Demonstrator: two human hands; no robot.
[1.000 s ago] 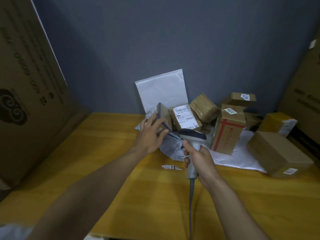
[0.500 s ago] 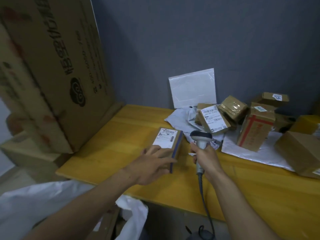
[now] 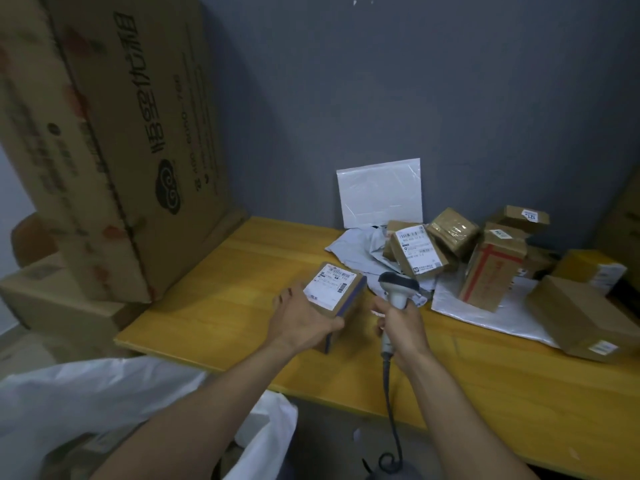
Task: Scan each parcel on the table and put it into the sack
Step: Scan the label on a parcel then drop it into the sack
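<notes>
Yellow table (image 3: 207,303) | left hand (image 3: 304,323) grips parcel (image 3: 334,294) | right hand (image 3: 401,327) grips scanner (image 3: 398,289) | label blurred

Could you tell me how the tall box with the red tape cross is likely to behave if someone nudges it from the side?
The tall box with red tape stands on end and already tilts, so it would probably tip rather than slide. It rests on a white plastic mailer, which looks slick and may let it skid. Its cardboard sides look stiff, so it should keep its shape when gripped.
</notes>
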